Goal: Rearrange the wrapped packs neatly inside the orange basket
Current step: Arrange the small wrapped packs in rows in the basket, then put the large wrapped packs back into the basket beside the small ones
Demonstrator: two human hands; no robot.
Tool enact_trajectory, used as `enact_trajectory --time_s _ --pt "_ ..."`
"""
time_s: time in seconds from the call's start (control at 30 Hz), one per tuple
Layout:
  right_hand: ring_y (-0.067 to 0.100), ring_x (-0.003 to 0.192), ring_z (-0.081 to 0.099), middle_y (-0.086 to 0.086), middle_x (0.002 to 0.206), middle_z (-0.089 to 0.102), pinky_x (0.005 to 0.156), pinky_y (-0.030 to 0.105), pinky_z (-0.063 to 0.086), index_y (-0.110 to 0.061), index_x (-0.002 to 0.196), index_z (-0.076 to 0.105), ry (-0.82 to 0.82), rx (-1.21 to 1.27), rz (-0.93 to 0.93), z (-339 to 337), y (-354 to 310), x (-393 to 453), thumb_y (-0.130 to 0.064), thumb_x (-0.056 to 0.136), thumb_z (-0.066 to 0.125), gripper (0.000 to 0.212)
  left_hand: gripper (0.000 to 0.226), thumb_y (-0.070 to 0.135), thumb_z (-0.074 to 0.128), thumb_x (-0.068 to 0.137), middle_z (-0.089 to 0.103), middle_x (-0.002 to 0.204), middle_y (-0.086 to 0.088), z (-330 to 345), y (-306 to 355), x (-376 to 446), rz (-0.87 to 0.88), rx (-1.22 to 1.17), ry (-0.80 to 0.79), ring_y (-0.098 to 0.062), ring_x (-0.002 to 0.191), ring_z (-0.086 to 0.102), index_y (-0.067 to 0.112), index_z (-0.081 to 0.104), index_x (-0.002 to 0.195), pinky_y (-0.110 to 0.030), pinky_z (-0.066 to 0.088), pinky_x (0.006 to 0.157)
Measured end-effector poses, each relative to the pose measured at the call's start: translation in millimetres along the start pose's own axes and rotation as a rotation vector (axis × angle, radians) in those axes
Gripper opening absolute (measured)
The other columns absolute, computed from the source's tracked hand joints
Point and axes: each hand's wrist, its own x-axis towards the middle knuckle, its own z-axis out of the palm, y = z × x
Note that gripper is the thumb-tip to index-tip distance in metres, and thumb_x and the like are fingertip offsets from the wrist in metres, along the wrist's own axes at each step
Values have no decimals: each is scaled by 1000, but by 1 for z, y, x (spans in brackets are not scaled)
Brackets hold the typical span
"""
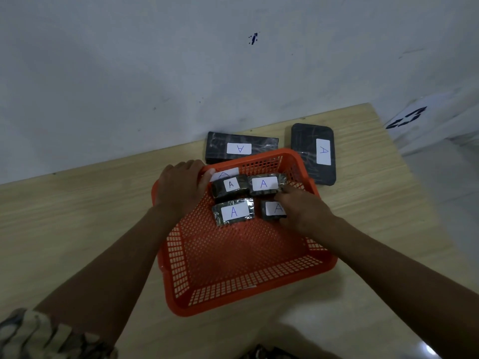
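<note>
An orange mesh basket stands on the wooden table. Several small dark wrapped packs with white "A" labels lie in its far half: one at the far left, one at the far right, one in front at the left, and one in front at the right. My left hand rests on the basket's far left rim, its fingers touching a partly hidden labelled pack. My right hand lies over the front right pack, fingers curled against it and the far right pack.
Two larger dark flat packs with "A" labels lie on the table behind the basket, one at the wall and one to the right. The white wall is close behind. The table's right edge is near.
</note>
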Motion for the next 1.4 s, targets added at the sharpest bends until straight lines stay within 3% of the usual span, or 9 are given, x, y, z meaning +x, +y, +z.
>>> enact_trajectory --time_s 0.37,0.53,0.77,0.9,1.03,1.17,1.27,1.4 --pt "28 134 47 9 143 54 102 47 46 -18 142 46 186 -3 -78 15 0 3 -18 86 68 60 42 48 35 100 68 90 -4 0 1 1 -17 7 -3 -20 76 60 15 62 101 -39 48 77" --pt "28 134 43 9 143 49 103 47 47 -12 135 56 192 46 -104 19 -1 5 -12 87 66 49 43 48 35 100 68 91 -5 1 1 0 -24 -9 -12 -21 78 61 15 61 103 -39 48 77" --pt "26 137 42 8 147 47 106 44 44 -16 143 47 181 84 -72 14 -1 7 -18 90 65 56 40 49 37 100 66 84 -3 4 0 1 -18 0 14 -18 71 57 17 60 96 -34 43 71" --pt "22 128 49 3 138 54 102 40 45 -19 137 55 266 61 -128 -1 -5 7 -33 84 72 57 42 51 35 99 66 86 -2 5 -2 0 -29 -19 6 -18 74 57 17 60 98 -36 44 73" --pt "18 111 59 0 124 63 86 36 53 -20 120 65 475 136 -122 -25 -5 10 -30 87 70 36 40 49 37 100 67 89 -3 3 0 0 -26 -17 3 -20 76 59 16 60 101 -37 46 76" --pt "14 96 62 2 108 68 77 25 47 -18 108 69 697 299 -22 -38 10 13 -28 92 64 19 45 51 36 99 69 95 -7 1 3 0 -28 -1 -10 -23 83 61 14 61 106 -40 47 81" --pt "10 94 59 1 105 68 77 21 43 -16 107 69 814 448 153 -35 31 20 -29 94 62 20 48 54 38 98 68 102 -9 0 11 7 -21 13 20 -25 92 62 13 61 111 -42 47 87" --pt "22 108 59 8 115 65 83 28 41 -13 112 67 789 575 396 -23 59 33 -33 94 61 28 46 53 41 97 69 102 -7 2 39 35 74 -31 34 -24 90 62 14 62 111 -40 48 82"
